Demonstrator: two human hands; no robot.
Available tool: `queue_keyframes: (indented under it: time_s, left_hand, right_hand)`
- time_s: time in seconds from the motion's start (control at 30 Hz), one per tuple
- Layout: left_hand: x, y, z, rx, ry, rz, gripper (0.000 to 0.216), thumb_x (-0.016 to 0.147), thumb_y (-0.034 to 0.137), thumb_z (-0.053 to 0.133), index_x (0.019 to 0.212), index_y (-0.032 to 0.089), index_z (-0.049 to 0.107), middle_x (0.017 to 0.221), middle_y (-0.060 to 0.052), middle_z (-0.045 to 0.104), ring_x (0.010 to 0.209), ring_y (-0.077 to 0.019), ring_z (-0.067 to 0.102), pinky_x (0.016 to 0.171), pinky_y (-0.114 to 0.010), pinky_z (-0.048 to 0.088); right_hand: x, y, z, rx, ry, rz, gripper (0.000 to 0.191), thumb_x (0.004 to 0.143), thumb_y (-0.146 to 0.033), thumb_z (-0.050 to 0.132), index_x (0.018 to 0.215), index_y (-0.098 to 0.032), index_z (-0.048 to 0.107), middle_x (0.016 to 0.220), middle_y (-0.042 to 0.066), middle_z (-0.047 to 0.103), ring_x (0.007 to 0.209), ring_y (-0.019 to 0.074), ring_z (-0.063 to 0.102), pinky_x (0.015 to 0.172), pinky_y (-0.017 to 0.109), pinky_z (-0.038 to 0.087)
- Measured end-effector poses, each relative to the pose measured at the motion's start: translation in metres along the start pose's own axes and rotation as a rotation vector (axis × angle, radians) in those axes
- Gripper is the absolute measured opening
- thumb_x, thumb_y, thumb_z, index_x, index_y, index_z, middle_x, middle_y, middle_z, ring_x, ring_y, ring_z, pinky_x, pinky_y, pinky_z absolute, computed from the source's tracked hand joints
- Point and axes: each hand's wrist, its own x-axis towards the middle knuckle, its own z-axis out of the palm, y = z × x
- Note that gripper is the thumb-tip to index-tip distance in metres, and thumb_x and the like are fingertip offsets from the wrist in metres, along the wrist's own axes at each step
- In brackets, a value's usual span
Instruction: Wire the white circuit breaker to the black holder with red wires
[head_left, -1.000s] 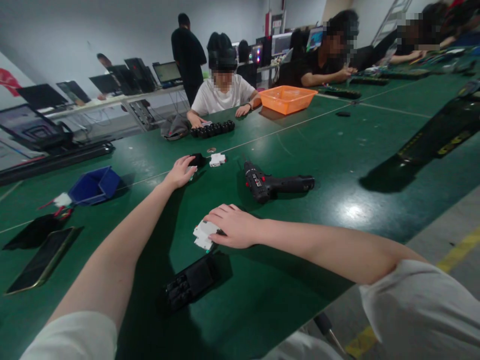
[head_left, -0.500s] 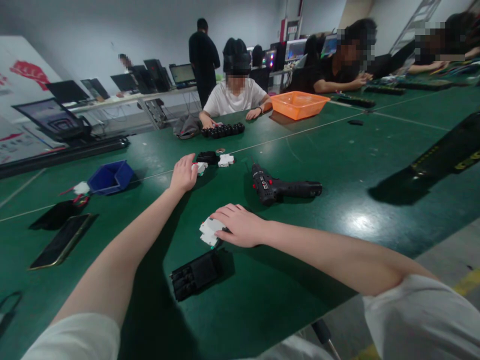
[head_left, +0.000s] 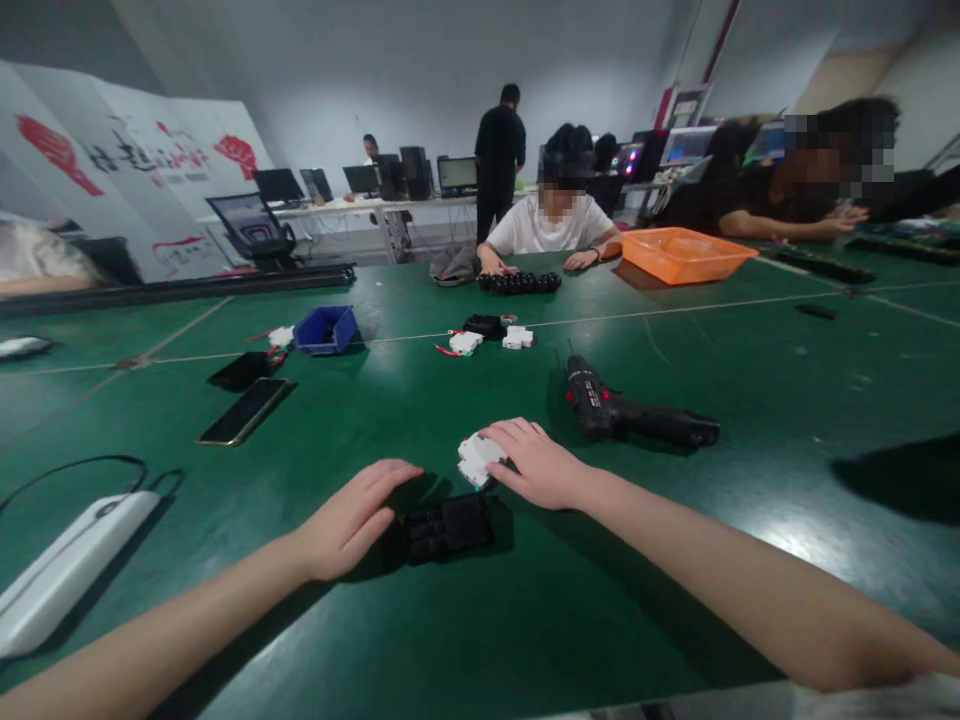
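Observation:
My right hand rests at a white stepped block that looks like a miniature circuit breaker, thumb at its near side and fingers over its top. My left hand hovers at the left end of a black rectangular case with several recesses, fingers stretched out and nothing in them. The case lies on the table just in front of the white block. Beyond the right hand lies a black cordless drill, its bit pointing away from me.
Farther off are two more white blocks, a black piece and red wires. A blue bin, phone and white device lie left. An orange basket stands near a seated person.
My left hand has drawn back from the far white block toward me, to beside the black case. The right hand stays at its white block. The view has turned left.

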Motion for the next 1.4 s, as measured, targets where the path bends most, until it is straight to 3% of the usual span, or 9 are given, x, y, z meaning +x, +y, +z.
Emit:
queue_keyframes:
  time_s: [0.13, 0.2, 0.33, 0.5, 0.8, 1.0, 1.1, 1.23, 1.4]
  left_hand:
    - [0.001, 0.021, -0.003, 0.031, -0.096, 0.157, 0.071, 0.095, 0.053, 0.056, 0.153, 0.021, 0.033, 0.144, -0.018, 0.055, 0.133, -0.0323, 0.053, 0.112, -0.049, 0.046]
    - [0.009, 0.025, -0.005, 0.022, -0.101, 0.204, 0.068, 0.092, 0.049, 0.061, 0.149, 0.019, 0.039, 0.138, -0.018, 0.059, 0.127, -0.0308, 0.058, 0.109, -0.046, 0.048]
    - [0.019, 0.026, -0.005, -0.012, -0.059, 0.181, 0.055, 0.089, 0.043, 0.065, 0.137, 0.02, 0.049, 0.127, -0.015, 0.066, 0.115, -0.0275, 0.064, 0.102, -0.042, 0.052]
    - [0.016, 0.026, -0.003, -0.009, -0.043, 0.171, 0.053, 0.087, 0.039, 0.066, 0.134, 0.02, 0.05, 0.125, -0.015, 0.066, 0.114, -0.028, 0.064, 0.101, -0.042, 0.052]
    - [0.016, 0.044, 0.001, -0.156, -0.036, 0.255, 0.051, 0.08, 0.029, 0.063, 0.129, 0.022, 0.05, 0.117, -0.013, 0.069, 0.106, -0.0262, 0.067, 0.097, -0.041, 0.054]
    - [0.013, 0.048, 0.003, -0.147, -0.059, 0.28, 0.053, 0.08, 0.03, 0.064, 0.13, 0.022, 0.049, 0.121, -0.012, 0.069, 0.111, -0.0256, 0.066, 0.1, -0.04, 0.054]
    - [0.012, 0.043, 0.003, -0.105, -0.045, 0.269, 0.055, 0.079, 0.03, 0.066, 0.131, 0.023, 0.05, 0.121, -0.011, 0.069, 0.111, -0.0253, 0.066, 0.1, -0.04, 0.053]
    - [0.012, 0.029, 0.0, -0.015, 0.0, 0.187, 0.052, 0.081, 0.033, 0.066, 0.13, 0.022, 0.052, 0.118, -0.011, 0.069, 0.108, -0.0253, 0.067, 0.097, -0.04, 0.053]
    - [0.015, 0.01, -0.005, 0.06, 0.072, -0.053, 0.044, 0.088, 0.041, 0.063, 0.125, 0.02, 0.056, 0.112, -0.011, 0.07, 0.101, -0.0248, 0.067, 0.09, -0.038, 0.054]
  right_hand:
    - [0.002, -0.002, -0.002, -0.009, -0.041, -0.006, 0.049, 0.1, -0.043, 0.052, 0.144, -0.022, 0.048, 0.143, 0.015, 0.055, 0.13, 0.0322, 0.047, 0.108, 0.053, 0.039]
    - [0.002, -0.001, -0.002, -0.012, -0.048, 0.004, 0.05, 0.1, -0.043, 0.052, 0.145, -0.022, 0.047, 0.143, 0.015, 0.054, 0.131, 0.0322, 0.046, 0.108, 0.053, 0.039]
    - [0.002, -0.001, -0.002, -0.039, -0.071, -0.008, 0.053, 0.097, -0.036, 0.054, 0.146, -0.021, 0.044, 0.146, 0.016, 0.051, 0.134, 0.0324, 0.044, 0.11, 0.054, 0.038]
    - [0.0, 0.0, 0.0, -0.068, -0.061, -0.012, 0.06, 0.09, -0.028, 0.06, 0.146, -0.02, 0.042, 0.149, 0.017, 0.046, 0.138, 0.0324, 0.042, 0.112, 0.054, 0.038]
    - [0.0, 0.004, 0.007, 0.031, 0.074, 0.011, 0.038, 0.089, -0.04, 0.071, 0.118, -0.022, 0.054, 0.13, 0.015, 0.058, 0.122, 0.0324, 0.055, 0.103, 0.055, 0.048]
    - [0.004, 0.005, 0.009, 0.061, 0.331, 0.111, 0.035, 0.092, -0.039, 0.066, 0.119, -0.02, 0.053, 0.124, 0.016, 0.057, 0.115, 0.0311, 0.057, 0.098, 0.049, 0.052]
    - [0.007, 0.013, 0.011, 0.05, 0.42, 0.198, 0.034, 0.093, -0.043, 0.064, 0.116, -0.02, 0.054, 0.119, 0.016, 0.058, 0.109, 0.0319, 0.059, 0.093, 0.05, 0.053]
    - [0.01, 0.021, 0.014, 0.069, 0.423, 0.311, 0.036, 0.094, -0.049, 0.061, 0.112, -0.019, 0.055, 0.112, 0.015, 0.059, 0.099, 0.0307, 0.062, 0.086, 0.05, 0.056]
    - [0.009, 0.02, 0.014, 0.09, 0.387, 0.306, 0.035, 0.095, -0.05, 0.06, 0.112, -0.019, 0.056, 0.113, 0.014, 0.06, 0.096, 0.0291, 0.063, 0.082, 0.047, 0.056]
